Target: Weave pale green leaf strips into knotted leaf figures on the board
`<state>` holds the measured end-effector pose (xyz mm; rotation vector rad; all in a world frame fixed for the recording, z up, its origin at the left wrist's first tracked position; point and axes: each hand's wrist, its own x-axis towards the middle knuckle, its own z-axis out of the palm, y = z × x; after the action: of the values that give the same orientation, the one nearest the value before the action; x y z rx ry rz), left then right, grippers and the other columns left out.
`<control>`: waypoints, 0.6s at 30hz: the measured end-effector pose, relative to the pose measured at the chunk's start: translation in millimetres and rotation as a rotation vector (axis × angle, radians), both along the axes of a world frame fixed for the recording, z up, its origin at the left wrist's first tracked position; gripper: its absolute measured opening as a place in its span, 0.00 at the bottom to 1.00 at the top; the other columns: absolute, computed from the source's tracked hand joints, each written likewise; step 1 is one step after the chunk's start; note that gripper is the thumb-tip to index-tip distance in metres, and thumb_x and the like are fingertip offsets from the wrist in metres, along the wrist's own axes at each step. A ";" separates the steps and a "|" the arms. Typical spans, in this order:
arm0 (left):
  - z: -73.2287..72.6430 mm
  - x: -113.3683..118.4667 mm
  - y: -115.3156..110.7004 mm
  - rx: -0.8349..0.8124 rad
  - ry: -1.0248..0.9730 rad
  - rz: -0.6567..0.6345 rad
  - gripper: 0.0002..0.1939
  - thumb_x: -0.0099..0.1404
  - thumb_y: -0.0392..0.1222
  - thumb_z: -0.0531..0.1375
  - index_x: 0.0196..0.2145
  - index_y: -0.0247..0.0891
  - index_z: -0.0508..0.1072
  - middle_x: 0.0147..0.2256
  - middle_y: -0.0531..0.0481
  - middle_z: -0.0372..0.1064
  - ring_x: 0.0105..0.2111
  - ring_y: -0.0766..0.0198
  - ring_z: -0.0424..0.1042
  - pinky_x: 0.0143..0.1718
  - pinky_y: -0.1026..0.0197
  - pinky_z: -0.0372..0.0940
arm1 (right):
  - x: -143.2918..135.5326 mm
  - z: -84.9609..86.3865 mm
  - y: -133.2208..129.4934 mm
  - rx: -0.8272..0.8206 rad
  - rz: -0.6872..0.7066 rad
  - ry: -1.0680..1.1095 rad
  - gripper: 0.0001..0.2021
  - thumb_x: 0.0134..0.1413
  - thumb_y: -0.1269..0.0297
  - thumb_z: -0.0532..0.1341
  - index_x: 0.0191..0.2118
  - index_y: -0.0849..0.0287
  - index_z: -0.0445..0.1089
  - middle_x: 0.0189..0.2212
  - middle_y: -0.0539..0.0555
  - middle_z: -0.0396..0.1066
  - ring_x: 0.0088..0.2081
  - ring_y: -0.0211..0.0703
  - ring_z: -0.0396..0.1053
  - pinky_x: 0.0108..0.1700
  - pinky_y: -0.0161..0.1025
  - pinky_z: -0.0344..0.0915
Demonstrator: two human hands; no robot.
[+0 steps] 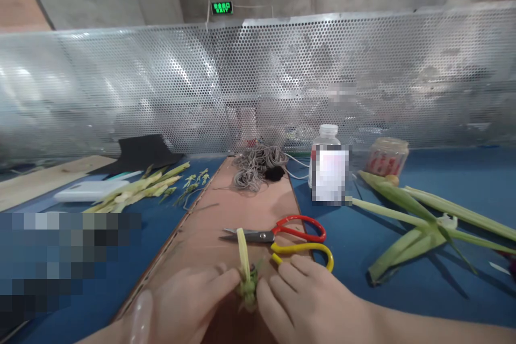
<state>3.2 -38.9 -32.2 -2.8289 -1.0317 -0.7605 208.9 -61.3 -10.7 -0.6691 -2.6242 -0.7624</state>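
Head view: small green bundle of leafy strips [249,291] between your hands

Your left hand [197,293] pinches the bundle from one side; a pale strip [242,250] sticks up from it. Your right hand [308,293] curls up at its other side, but I cannot tell if it pinches too. Metal scissors with red and yellow handles [264,236] lie just behind, on the long brown board [245,209] on your blue table [355,247].

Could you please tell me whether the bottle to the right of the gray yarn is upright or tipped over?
Upright: the bottle stands on the blue tabletop with its white cap at the top.
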 end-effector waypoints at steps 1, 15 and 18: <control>2.1 0.0 0.2 0.015 0.011 -0.006 0.10 0.54 0.36 0.48 0.31 0.45 0.67 0.22 0.57 0.66 0.19 0.67 0.62 0.21 0.68 0.57 | -0.6 0.9 -0.1 0.023 0.009 0.002 0.13 0.55 0.75 0.43 0.35 0.67 0.65 0.25 0.55 0.66 0.24 0.41 0.61 0.26 0.40 0.57; 3.0 8.2 -16.6 0.134 -0.004 0.118 0.13 0.58 0.37 0.48 0.43 0.40 0.60 0.33 0.49 0.70 0.32 0.59 0.69 0.34 0.60 0.63 | 1.1 -0.5 0.0 -0.204 -0.093 -0.061 0.03 0.49 0.73 0.50 0.29 0.60 0.59 0.25 0.53 0.63 0.22 0.42 0.57 0.20 0.39 0.49; 10.7 6.8 -24.4 0.101 0.046 0.118 0.14 0.58 0.37 0.48 0.43 0.41 0.58 0.34 0.49 0.70 0.33 0.59 0.69 0.33 0.59 0.63 | 2.4 0.9 -1.9 -0.247 -0.027 -0.066 0.05 0.49 0.74 0.49 0.27 0.59 0.57 0.24 0.53 0.63 0.21 0.42 0.57 0.21 0.39 0.50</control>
<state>10.0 -63.3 -21.6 -2.6615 -1.1090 -0.7123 211.3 -63.2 -9.8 -0.7590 -2.8028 -0.4782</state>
